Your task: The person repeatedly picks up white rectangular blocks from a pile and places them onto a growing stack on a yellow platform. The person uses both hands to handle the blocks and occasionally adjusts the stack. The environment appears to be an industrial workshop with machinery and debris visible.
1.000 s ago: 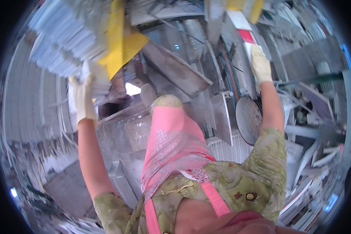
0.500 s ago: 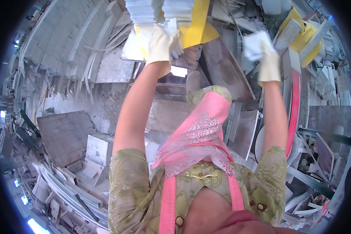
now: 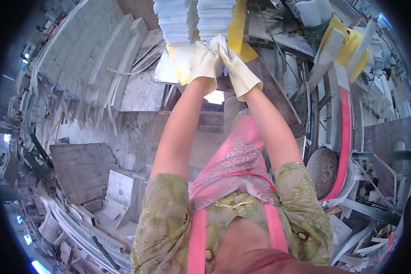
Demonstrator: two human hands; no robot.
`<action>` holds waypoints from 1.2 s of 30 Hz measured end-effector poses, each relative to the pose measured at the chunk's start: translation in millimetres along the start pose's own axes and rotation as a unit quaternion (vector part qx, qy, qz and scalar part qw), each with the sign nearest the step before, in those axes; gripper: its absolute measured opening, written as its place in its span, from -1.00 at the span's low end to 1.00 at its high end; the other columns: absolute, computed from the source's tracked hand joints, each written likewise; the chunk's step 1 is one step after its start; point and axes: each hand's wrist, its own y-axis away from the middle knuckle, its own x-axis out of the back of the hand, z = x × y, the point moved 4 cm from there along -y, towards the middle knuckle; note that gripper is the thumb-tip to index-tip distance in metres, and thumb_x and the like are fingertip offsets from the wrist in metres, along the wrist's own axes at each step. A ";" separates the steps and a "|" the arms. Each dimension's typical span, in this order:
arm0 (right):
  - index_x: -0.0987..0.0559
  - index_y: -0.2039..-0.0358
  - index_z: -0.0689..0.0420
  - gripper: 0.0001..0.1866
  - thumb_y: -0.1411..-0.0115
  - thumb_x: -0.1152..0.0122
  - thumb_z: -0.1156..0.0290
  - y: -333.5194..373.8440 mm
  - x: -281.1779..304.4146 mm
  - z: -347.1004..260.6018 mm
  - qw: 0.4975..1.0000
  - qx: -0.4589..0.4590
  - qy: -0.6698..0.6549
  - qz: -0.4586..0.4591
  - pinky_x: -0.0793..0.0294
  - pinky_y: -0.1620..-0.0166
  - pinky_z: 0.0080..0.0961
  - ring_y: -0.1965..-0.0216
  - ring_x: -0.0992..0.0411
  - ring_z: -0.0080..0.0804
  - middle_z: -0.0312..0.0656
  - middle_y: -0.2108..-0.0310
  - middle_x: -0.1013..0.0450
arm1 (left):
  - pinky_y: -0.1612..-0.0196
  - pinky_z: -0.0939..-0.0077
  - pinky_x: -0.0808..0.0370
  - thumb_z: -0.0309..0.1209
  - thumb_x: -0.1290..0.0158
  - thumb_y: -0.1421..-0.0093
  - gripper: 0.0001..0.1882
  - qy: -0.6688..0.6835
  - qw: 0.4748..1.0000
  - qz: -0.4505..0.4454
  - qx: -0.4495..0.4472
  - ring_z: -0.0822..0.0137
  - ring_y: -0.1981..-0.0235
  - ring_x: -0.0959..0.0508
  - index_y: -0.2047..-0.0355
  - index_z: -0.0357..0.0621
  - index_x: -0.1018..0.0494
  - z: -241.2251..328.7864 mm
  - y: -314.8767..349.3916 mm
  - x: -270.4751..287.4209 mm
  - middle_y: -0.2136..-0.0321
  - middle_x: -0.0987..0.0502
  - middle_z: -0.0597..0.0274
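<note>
In cream-coloured gloves, my left hand [image 3: 203, 62] and my right hand [image 3: 234, 71] meet at the far middle. Both are closed around a small bundle of thin white tiles [image 3: 219, 41] standing on edge. The gloves hide most of the bundle and the fingertips. Just beyond rise two tall stacks of thin white tiles, a left stack [image 3: 176, 20] and a right stack [image 3: 215, 19]. Yellow sheeting [image 3: 237, 29] shows beside the right stack, and a yellow-marked white sheet [image 3: 180, 59] lies by my left hand.
On my right stands a machine with a red-edged belt [image 3: 344, 137] running round a wheel [image 3: 322, 171]. Yellow cloth [image 3: 357, 52] hangs near its far end. Long grey-white slabs [image 3: 84, 55] are stacked at the far left. A worn brown board [image 3: 83, 172] lies at the left.
My right hand has swung left from beside the belt machine, bringing a white tile to the bundle at my left hand. The view has shifted slightly.
</note>
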 end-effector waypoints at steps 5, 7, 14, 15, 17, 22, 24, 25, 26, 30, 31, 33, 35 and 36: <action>-0.33 -0.26 0.29 -0.31 -0.32 -0.20 0.03 27.3 -2.6 -4.5 0.990 -0.013 -0.119 -0.077 -0.40 -0.17 -0.29 -0.21 -0.38 -0.19 0.06 -0.14 -0.43 | -0.17 0.18 -0.42 0.25 0.09 -0.28 -0.07 -0.038 0.997 -0.059 0.025 -0.16 -0.13 -0.49 -0.27 -0.45 -0.23 11.4 -7.7 12.6 -0.12 -0.46 -0.30; -0.18 -0.35 0.29 -0.16 -0.27 -0.28 0.04 35.1 -6.4 -4.8 0.990 -0.043 -0.103 -0.091 -0.36 -0.23 -0.30 -0.27 -0.33 -0.17 0.08 -0.21 -0.38 | -0.12 0.22 -0.45 0.24 0.04 -0.25 -0.09 -0.125 0.981 -0.142 0.047 -0.07 -0.05 -0.56 -0.21 -0.45 -0.31 21.7 -23.2 20.1 -0.04 -0.53 -0.23; 0.02 -0.41 0.25 0.10 -0.11 -0.34 -0.10 46.9 -7.7 -7.5 0.974 -0.115 0.184 -0.068 -0.45 -0.13 -0.20 -0.14 -0.43 0.09 0.20 -0.23 -0.32 | -0.08 0.26 -0.47 0.22 0.00 -0.22 -0.13 -0.353 0.891 -0.283 0.039 0.01 0.02 -0.61 -0.16 -0.43 -0.38 29.6 -36.1 -10.8 0.03 -0.59 -0.17; 0.02 -0.41 0.23 0.09 -0.11 -0.33 -0.10 46.6 -7.9 -9.0 0.973 -0.111 0.190 -0.065 -0.46 -0.12 -0.17 -0.11 -0.44 0.13 0.21 -0.22 -0.33 | -0.07 0.26 -0.48 0.21 -0.01 -0.22 -0.13 -0.365 0.885 -0.286 0.037 0.02 0.02 -0.61 -0.16 -0.43 -0.38 26.8 -33.7 -17.2 0.03 -0.59 -0.16; 0.03 -0.42 0.15 0.04 -0.13 -0.30 -0.06 46.2 -7.1 -8.4 0.964 -0.139 0.218 -0.069 -0.47 -0.08 -0.12 -0.05 -0.47 0.17 0.16 -0.13 -0.44 | -0.07 0.27 -0.48 0.21 -0.02 -0.21 -0.14 -0.374 0.882 -0.287 0.030 0.03 0.03 -0.61 -0.16 -0.43 -0.39 22.3 -31.7 -24.9 0.04 -0.59 -0.15; -0.18 -0.38 0.16 -0.09 -0.15 -0.30 -0.03 51.3 7.4 -9.5 0.980 -0.092 0.169 -0.058 -0.49 -0.07 -0.15 -0.02 -0.52 0.08 0.14 -0.06 -0.50 | -0.05 0.29 -0.49 0.19 -0.04 -0.20 -0.16 -0.333 0.899 -0.285 0.013 0.07 0.05 -0.63 -0.14 -0.41 -0.41 22.0 -35.1 -23.8 0.06 -0.61 -0.12; -0.27 -0.34 0.21 -0.17 -0.18 -0.29 0.02 57.7 26.1 -4.0 0.985 -0.089 0.140 -0.044 -0.45 -0.13 -0.21 -0.10 -0.47 0.00 0.14 -0.11 -0.47 | -0.04 0.29 -0.49 0.18 -0.04 -0.20 -0.17 -0.285 0.918 -0.276 0.004 0.08 0.06 -0.63 -0.14 -0.40 -0.42 20.8 -32.1 -15.1 0.07 -0.62 -0.11; -0.30 -0.32 0.26 -0.22 -0.21 -0.28 0.07 62.7 41.7 0.3 0.988 -0.093 0.121 -0.034 -0.41 -0.19 -0.26 -0.19 -0.42 -0.05 0.14 -0.16 -0.43 | -0.04 0.30 -0.49 0.18 -0.05 -0.19 -0.17 -0.250 0.930 -0.270 -0.002 0.09 0.07 -0.63 -0.14 -0.40 -0.43 18.9 -29.3 -7.6 0.07 -0.62 -0.10; -0.33 -0.30 0.30 -0.26 -0.24 -0.28 0.12 67.7 57.9 5.0 0.990 -0.096 0.100 -0.025 -0.37 -0.26 -0.31 -0.27 -0.37 -0.09 0.15 -0.21 -0.40 | -0.04 0.30 -0.49 0.18 -0.05 -0.19 -0.18 -0.194 0.947 -0.255 -0.008 0.10 0.07 -0.64 -0.13 -0.40 -0.43 15.3 -24.9 3.1 0.08 -0.62 -0.10; -0.36 -0.28 0.31 -0.33 -0.25 -0.30 0.24 86.0 140.1 26.0 0.994 -0.059 0.023 0.084 -0.30 -0.31 -0.38 -0.32 -0.31 -0.19 0.07 -0.26 -0.36 | 0.01 0.29 -0.50 0.01 -0.14 -0.17 -0.39 0.147 0.966 -0.211 0.000 0.11 0.11 -0.62 0.00 -0.29 -0.57 -5.2 -4.8 48.7 0.10 -0.63 -0.03; -0.35 -0.28 0.33 -0.34 -0.26 -0.30 0.28 91.7 162.7 31.4 0.994 -0.048 0.008 0.103 -0.29 -0.32 -0.37 -0.32 -0.31 -0.18 0.09 -0.26 -0.37 | 0.00 0.29 -0.50 -0.04 -0.15 -0.17 -0.39 0.181 0.958 -0.222 0.006 0.13 0.08 -0.62 -0.05 -0.28 -0.52 -9.5 -2.5 55.1 0.07 -0.61 0.02; -0.34 -0.28 0.35 -0.36 -0.28 -0.29 0.34 99.8 210.8 41.5 0.989 -0.053 0.005 0.136 -0.29 -0.32 -0.36 -0.31 -0.32 -0.19 0.11 -0.24 -0.37 | -0.09 0.39 -0.45 -0.04 -0.14 -0.18 -0.33 0.225 0.944 -0.238 0.028 0.19 0.00 -0.60 -0.16 -0.28 -0.44 -17.6 -1.5 61.1 0.02 -0.60 0.06; -0.34 -0.28 0.36 -0.39 -0.30 -0.27 0.38 104.7 250.3 49.3 0.984 -0.068 0.014 0.164 -0.30 -0.31 -0.37 -0.29 -0.34 -0.21 0.12 -0.24 -0.38 | -0.19 0.45 -0.39 -0.01 -0.13 -0.18 -0.28 0.256 0.936 -0.236 0.060 0.21 -0.08 -0.57 -0.22 -0.26 -0.39 -25.4 -3.6 63.2 -0.03 -0.59 0.07; -0.34 -0.28 0.35 -0.40 -0.30 -0.26 0.40 105.2 267.4 53.8 0.979 -0.089 0.003 0.185 -0.31 -0.30 -0.37 -0.28 -0.35 -0.21 0.11 -0.23 -0.38 | -0.21 0.41 -0.40 -0.02 -0.14 -0.19 -0.27 0.271 0.930 -0.219 0.114 0.19 -0.10 -0.56 -0.24 -0.25 -0.37 -33.0 -2.9 64.4 -0.05 -0.58 0.07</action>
